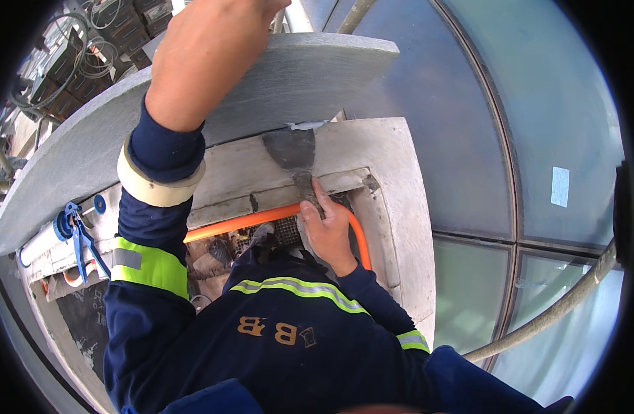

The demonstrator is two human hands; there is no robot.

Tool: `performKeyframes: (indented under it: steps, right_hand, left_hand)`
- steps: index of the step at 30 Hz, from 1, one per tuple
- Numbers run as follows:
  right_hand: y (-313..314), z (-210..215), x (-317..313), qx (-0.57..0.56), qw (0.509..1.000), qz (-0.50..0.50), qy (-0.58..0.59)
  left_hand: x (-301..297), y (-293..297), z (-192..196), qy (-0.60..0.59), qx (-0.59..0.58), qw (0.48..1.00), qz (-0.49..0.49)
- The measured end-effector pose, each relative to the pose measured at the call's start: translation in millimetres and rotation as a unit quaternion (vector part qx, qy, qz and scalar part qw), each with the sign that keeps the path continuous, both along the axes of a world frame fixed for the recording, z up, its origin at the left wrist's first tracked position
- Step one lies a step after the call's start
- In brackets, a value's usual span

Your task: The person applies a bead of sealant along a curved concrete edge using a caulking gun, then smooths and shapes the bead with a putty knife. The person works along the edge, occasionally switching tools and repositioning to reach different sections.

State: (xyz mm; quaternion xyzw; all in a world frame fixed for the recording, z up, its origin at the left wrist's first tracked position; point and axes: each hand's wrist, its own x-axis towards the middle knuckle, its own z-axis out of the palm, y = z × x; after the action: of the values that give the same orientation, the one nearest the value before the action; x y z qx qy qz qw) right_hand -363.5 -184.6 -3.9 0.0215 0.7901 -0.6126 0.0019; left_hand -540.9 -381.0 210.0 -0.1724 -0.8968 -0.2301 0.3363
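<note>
My right hand is closed on the handle of a putty knife, thumb and forefinger along it. The wide, dirty blade lies over a pale stone ledge, its edge by the joint under a curved grey panel. White paste-like material shows in that joint beside the blade's corner. My left hand is raised above the panel at the top; its fingers are mostly cut off by the picture's edge. A roll of cream tape sits around my left forearm like a bracelet.
A blue caulking gun lies on the ledge at the left. An orange hose bends round below my right hand. Large glass panes stand at the right, with a pole across them. Dark crates and cables are at far left.
</note>
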Motion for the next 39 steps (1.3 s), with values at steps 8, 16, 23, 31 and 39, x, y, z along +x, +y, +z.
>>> performKeyframes:
  steps: [8,16,23,31,39]
  right_hand:
    - [-71,28,-12,0.037,0.961,0.252,0.11]
    - [32,29,13,0.099,0.995,0.027,-0.005]
    - [57,25,-1,-0.04,0.985,-0.137,-0.102]
    - [50,10,-18,0.019,0.997,-0.061,-0.05]
    - [36,10,-14,0.044,0.999,-0.016,-0.026]
  left_hand:
    - [3,-1,8,-0.051,-0.005,0.999,-0.012]
    - [-6,-13,-7,-0.026,0.004,0.999,-0.024]
    - [-3,-7,-4,-0.018,-0.011,1.0,-0.014]
    - [-8,-9,-7,0.003,-0.017,1.0,-0.017]
    - [-8,-7,-6,-0.024,-0.015,1.0,-0.01]
